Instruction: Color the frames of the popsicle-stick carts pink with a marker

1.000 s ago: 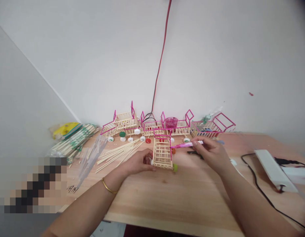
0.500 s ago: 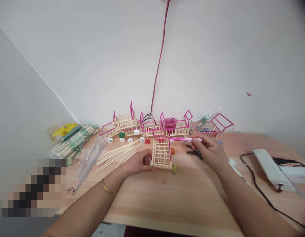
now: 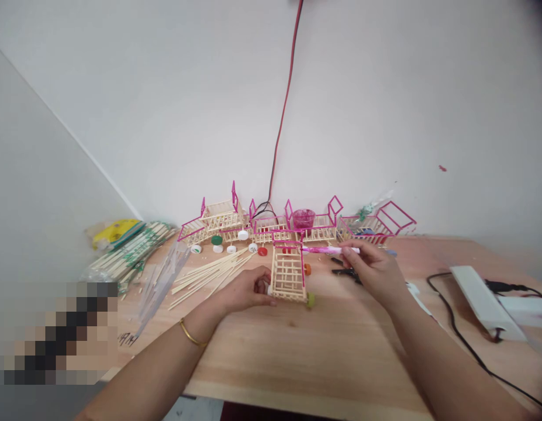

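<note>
A small cart of pale wooden sticks (image 3: 289, 275) stands on the wooden table, with pink on its upper frame and right edge and bottle caps as wheels. My left hand (image 3: 248, 290) grips its lower left corner, thumb along the near edge, beside a white cap. In my right hand (image 3: 367, 262) is a white and pink brush (image 3: 330, 250), pinched between thumb and fingers. The brush's tip points left and meets the cart's upper right edge. Behind the cart, a clear cup with pink paint (image 3: 304, 218) sits among other carts.
More stick carts (image 3: 222, 216) line the wall. Loose sticks (image 3: 213, 273) and bagged sticks (image 3: 134, 251) lie left. Black clips or pliers (image 3: 347, 272) rest near my right hand. A white power strip (image 3: 485, 301) and black cable are at right.
The brush and my right hand have shifted very slightly down along the cart's right edge. My left hand keeps its hold.
</note>
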`<state>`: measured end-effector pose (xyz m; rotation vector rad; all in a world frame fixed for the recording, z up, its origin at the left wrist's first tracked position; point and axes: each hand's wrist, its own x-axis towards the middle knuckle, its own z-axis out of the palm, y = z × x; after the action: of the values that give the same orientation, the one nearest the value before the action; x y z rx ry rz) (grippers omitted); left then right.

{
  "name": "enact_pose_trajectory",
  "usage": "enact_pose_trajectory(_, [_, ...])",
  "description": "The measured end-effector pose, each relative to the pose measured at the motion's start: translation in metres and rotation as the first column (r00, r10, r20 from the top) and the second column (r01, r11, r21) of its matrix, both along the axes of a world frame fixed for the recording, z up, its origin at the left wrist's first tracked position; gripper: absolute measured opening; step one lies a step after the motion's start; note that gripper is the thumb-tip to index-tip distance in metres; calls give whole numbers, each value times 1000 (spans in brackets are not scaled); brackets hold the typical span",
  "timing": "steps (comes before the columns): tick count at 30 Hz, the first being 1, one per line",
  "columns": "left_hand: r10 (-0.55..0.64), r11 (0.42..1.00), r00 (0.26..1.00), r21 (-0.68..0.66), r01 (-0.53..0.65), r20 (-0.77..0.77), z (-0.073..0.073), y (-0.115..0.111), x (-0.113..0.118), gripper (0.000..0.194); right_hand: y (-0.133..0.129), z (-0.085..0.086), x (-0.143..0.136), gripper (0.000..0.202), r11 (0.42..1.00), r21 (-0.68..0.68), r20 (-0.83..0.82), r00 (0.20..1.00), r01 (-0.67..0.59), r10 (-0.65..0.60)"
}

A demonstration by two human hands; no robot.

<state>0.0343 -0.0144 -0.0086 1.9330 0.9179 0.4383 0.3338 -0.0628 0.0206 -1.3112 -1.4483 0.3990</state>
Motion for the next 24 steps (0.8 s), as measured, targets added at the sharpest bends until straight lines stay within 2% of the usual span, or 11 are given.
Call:
enact_pose_trajectory(6, [0,1000,1000,-9,0,-3,1,0,1,42,-4,6,-1,34,1000,5,75,997,-9,9])
enact_pose_trajectory(12, [0,1000,1000,8,0,-11,3,-1,0,43,-3,5,-1,35,1000,12,40,999,27,-28])
enact_pose_trajectory(17, [-1,1000,1000,10,1,-10,0,0,0,44,-5,8,-2,33,999,28,64,998,-21,19])
enact_pose_trajectory(24, [-17,1000,1000,7,17,2,-1,0,0,44,-4,1,-5,27,994,97,117,992,43,-54])
